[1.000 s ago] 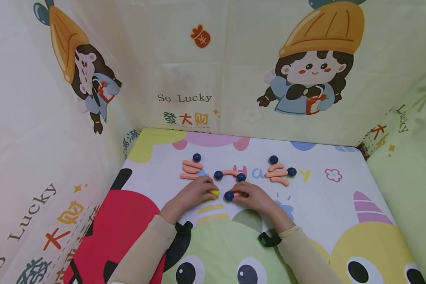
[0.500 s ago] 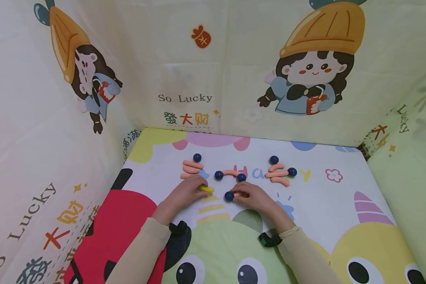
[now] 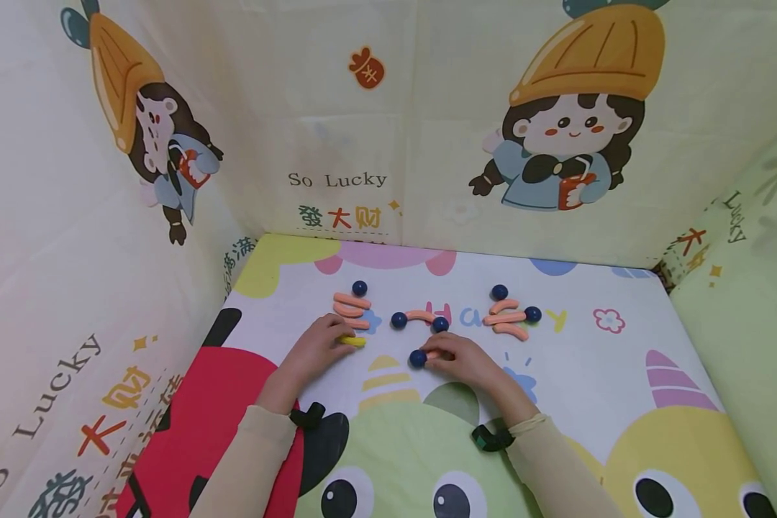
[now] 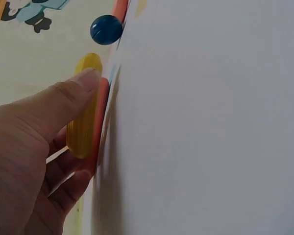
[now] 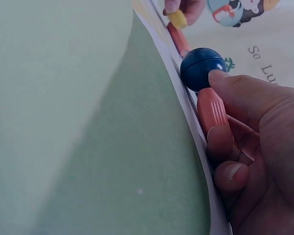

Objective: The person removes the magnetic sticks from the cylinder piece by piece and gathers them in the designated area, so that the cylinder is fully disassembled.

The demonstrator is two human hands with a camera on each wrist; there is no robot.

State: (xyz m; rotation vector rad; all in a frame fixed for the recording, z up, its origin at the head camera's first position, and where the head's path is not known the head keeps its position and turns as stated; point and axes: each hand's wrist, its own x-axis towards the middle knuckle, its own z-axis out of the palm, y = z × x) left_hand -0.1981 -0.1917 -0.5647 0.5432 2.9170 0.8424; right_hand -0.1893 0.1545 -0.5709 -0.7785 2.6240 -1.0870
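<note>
A yellow toy rod with rounded ends is pinched by my left hand, just in front of the lowest straight pink rod of the left group. In the left wrist view the thumb presses on the yellow rod, and a pink rod shows right behind it. My right hand holds a short pink rod with a navy ball at its end. In the right wrist view its thumb lies on the ball while the other fingers curl about the rod, partly hiding it.
Two pink rods and a navy ball lie farther back on the left. A curved pink rod links two balls at centre. On the right is another group of pink rods with two balls. Printed cloth walls enclose the table.
My left hand has moved left with the yellow rod, away from the right hand, uncovering more of the lowest left pink rod. The right hand keeps its place with the ball and rod.
</note>
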